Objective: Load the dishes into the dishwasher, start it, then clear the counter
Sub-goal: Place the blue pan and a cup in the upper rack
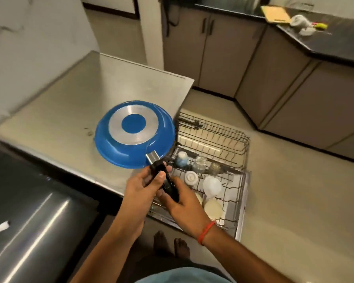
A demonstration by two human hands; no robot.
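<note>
Both hands grip the black handle (pixel 165 180) of a blue frying pan (pixel 134 133), which is turned bottom-up so its silver ring and blue centre face the camera. The left hand (pixel 140 187) wraps the handle close to the pan, thumb on top; the right hand (pixel 180 203) clasps the handle's near end, a red band (pixel 205 232) on its wrist. The pan hangs over the near right part of the steel counter (pixel 86 103), its rim reaching out over the counter's right edge. Just right of it, lower down, the pulled-out dishwasher rack (pixel 223 137) holds a small upturned cup (pixel 182 159), two clear glasses (pixel 200 163), a white bowl (pixel 190 178) and pale plates (pixel 213 210) at its near end. On the far right dark countertop (pixel 335 43) lies a wooden cutting board (pixel 275 14).
</note>
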